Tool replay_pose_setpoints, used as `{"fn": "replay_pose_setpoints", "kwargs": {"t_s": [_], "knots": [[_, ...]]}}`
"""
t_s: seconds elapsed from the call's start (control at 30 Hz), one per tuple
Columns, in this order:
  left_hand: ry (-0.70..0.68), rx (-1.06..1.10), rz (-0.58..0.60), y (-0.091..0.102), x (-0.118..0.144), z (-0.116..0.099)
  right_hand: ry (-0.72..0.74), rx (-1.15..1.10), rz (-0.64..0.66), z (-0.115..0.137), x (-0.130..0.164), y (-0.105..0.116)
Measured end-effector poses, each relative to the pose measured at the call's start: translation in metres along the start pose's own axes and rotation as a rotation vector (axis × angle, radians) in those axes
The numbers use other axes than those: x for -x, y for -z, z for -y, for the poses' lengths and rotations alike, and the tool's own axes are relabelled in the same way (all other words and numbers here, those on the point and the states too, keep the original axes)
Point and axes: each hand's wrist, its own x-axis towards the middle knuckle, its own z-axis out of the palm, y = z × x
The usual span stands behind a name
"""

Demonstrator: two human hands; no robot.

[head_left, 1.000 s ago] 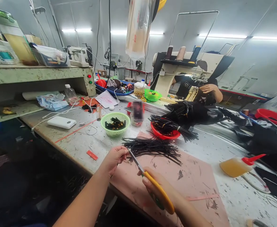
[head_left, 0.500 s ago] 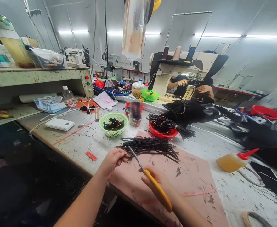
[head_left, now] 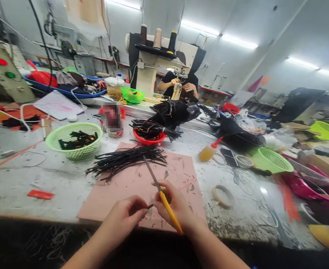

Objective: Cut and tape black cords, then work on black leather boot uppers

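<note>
Pinching a thin black strip (head_left: 150, 206) by its end, the left hand (head_left: 122, 220) had its fingers closed on it low over the pink mat (head_left: 131, 186) at the bench's near edge. The right hand (head_left: 175, 207) gripped yellow-handled scissors (head_left: 160, 192). The strip looked light and limp, best held close beside the blades.
</note>
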Motion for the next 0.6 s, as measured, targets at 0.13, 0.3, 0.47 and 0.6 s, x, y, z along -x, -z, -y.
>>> {"fn": "replay_pose_setpoints", "kwargs": {"t_s": [0.13, 0.3, 0.47, 0.6], "knots": [[0.161, -0.093, -0.021, 0.022, 0.007, 0.036, -0.197, 0.295, -0.237, -0.03, 0.001, 0.077], [0.269, -0.135, -0.053, 0.045, 0.011, 0.073, -0.346, 0.437, -0.325, -0.058, -0.007, 0.149], [0.193, -0.201, -0.055, 0.035, 0.003, 0.057, -0.395, 0.539, -0.27, -0.072, -0.021, 0.153], [0.24, -0.179, -0.073, 0.028, 0.002, 0.042, -0.403, 0.609, -0.235, -0.076, -0.027, 0.154]]}}
